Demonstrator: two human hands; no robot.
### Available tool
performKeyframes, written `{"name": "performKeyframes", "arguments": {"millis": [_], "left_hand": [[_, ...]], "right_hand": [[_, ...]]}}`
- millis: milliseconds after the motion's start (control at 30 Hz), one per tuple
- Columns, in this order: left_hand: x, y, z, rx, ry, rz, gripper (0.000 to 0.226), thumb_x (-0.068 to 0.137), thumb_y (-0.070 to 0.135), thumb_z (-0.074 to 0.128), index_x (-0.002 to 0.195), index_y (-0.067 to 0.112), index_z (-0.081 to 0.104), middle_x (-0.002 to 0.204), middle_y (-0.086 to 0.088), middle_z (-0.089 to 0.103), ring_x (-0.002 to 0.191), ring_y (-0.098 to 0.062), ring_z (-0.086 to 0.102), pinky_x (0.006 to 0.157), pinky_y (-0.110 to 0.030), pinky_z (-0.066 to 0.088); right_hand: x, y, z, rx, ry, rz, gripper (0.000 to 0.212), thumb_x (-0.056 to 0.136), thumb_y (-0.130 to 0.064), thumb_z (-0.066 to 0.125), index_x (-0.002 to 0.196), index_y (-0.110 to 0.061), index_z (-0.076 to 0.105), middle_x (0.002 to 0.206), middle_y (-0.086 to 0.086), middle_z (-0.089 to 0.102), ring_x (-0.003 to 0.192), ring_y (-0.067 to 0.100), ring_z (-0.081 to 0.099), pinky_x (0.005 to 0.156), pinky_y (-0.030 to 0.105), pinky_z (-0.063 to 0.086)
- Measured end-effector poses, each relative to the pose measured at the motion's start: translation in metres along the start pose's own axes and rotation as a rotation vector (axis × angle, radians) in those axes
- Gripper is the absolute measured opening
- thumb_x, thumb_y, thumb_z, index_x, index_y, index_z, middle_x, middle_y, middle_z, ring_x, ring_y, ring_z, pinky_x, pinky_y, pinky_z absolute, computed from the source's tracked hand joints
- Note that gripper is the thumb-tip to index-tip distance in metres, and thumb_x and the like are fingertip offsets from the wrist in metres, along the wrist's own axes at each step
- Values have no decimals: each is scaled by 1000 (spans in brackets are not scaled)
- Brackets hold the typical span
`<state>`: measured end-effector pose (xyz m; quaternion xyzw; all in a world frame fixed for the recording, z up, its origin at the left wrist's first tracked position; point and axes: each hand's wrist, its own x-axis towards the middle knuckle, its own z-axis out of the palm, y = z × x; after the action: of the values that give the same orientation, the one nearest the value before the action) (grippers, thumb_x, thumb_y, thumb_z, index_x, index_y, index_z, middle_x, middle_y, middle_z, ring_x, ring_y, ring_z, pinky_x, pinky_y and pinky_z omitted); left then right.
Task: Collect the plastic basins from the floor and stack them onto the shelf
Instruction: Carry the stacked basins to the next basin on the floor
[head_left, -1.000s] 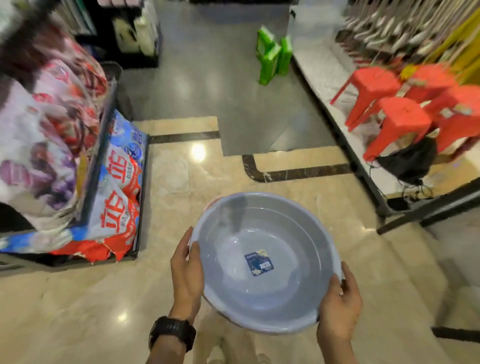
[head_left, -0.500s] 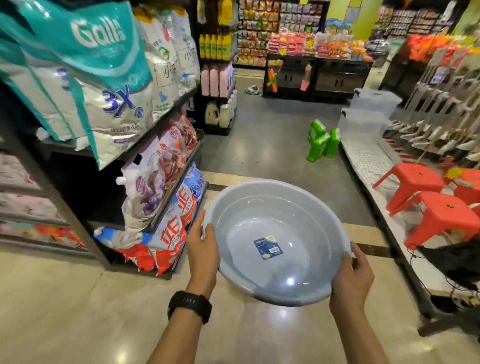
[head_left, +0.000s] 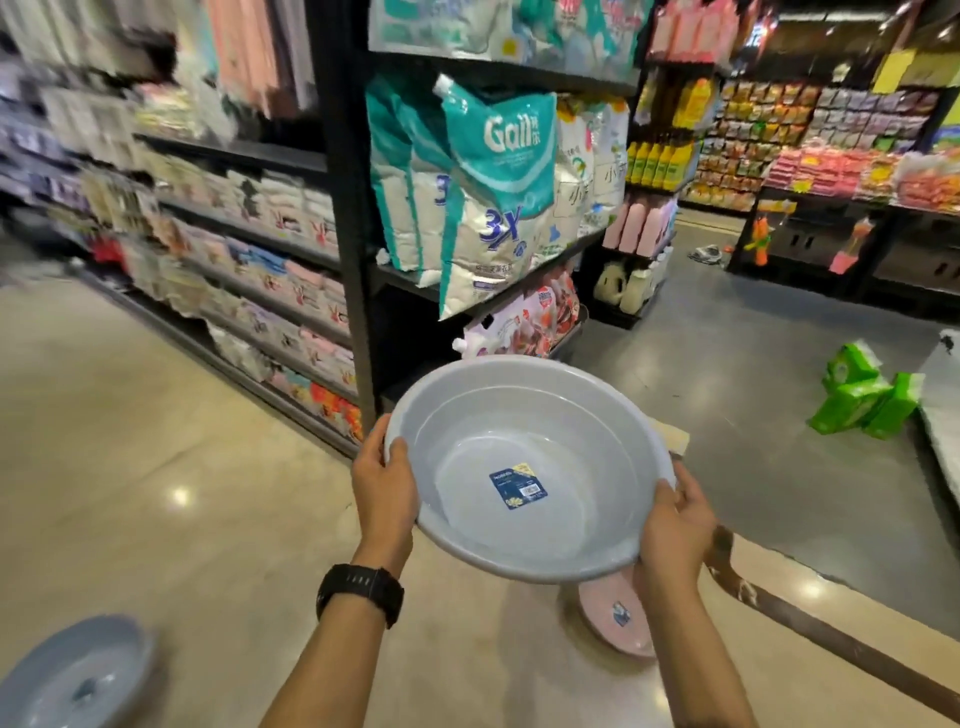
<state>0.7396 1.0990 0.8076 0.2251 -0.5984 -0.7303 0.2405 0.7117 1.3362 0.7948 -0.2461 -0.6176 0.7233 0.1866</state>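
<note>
Holding one grey plastic basin (head_left: 530, 467) in the air above the floor (head_left: 156, 467), a person grips its rim with both hands. The left hand (head_left: 384, 483) curls over the left edge with the thumb inside the bowl, and the right hand (head_left: 675, 525) clasps the near right edge. The basin tilts slightly with its open side up. One blue label (head_left: 518, 488) is stuck to the inside of its bottom. One black watch (head_left: 361, 592) sits on the left wrist.

Three basins are in view in all. Besides the held one, two lie on the shiny beige floor. One pink basin (head_left: 618, 618) lies right below the held one, partly hidden by it and by the right forearm, with a small label inside. One grey basin (head_left: 72, 670) lies at the lower left corner, blurred and well apart from the other two.

Ahead stands a black shelf unit (head_left: 345, 234). Its end bay holds large teal-and-white bags (head_left: 498, 182), with pink-printed bags on the level below. Folded cloth goods line its left side, too blurred to count. To the right, three green packs (head_left: 857, 400) lie together on darker grey flooring. More shelves of bottles and snack packets fill the background.
</note>
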Motion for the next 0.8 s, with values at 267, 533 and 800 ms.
{"name": "performKeyframes", "arguments": {"millis": [267, 533, 800], "left_hand": [[41, 47, -190, -34, 288, 55, 41, 102, 17, 50, 142, 26, 55, 133, 1, 62, 110, -23, 66, 83, -36, 61], [61, 65, -355, -52, 608, 95, 40, 104, 13, 44, 140, 26, 54, 118, 16, 61, 94, 3, 61, 73, -16, 51], [84, 73, -462, -16, 858, 93, 41, 102, 9, 44, 114, 39, 68, 109, 13, 72, 100, -13, 69, 77, -27, 60]], "right_hand": [[-126, 31, 143, -12, -305, -28, 37, 99, -11, 49, 135, -18, 57, 129, 9, 63, 113, 28, 63, 98, 45, 52], [-248, 72, 274, -80, -623, -21, 31, 97, -11, 49, 125, -11, 62, 121, 14, 63, 103, 25, 59, 88, 41, 50], [-336, 114, 391, -142, -858, 90, 41, 102, -15, 49, 143, -18, 50, 137, 6, 57, 116, 23, 59, 96, 39, 50]]}}
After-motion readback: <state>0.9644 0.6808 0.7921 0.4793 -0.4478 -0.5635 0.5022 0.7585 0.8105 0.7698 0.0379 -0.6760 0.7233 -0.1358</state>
